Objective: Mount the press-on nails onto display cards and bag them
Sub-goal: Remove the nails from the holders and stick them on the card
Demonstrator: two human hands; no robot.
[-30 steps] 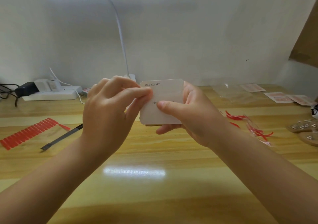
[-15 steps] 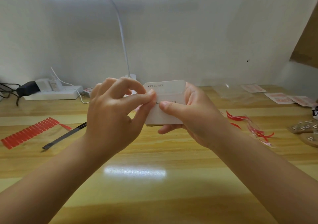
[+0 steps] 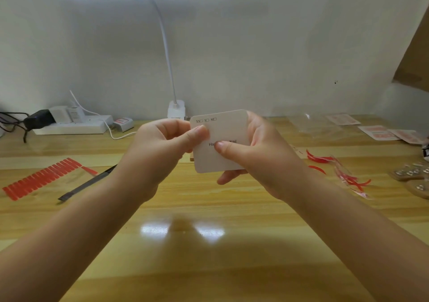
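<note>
Far left, a strip of red press-on nails (image 3: 43,178) is lying on the wooden table (image 3: 209,243), with a dark flat tool (image 3: 87,183) just beside it. At centre, the left hand (image 3: 160,148) is pinching the left edge of a white display card (image 3: 220,141) held above the table; the right hand (image 3: 255,153) is gripping the card, thumb across its printed face. Loose red nails (image 3: 325,160) are lying to the right. Judged step: readying the card for mounting; the next move is calling for a nail to be fetched.
</note>
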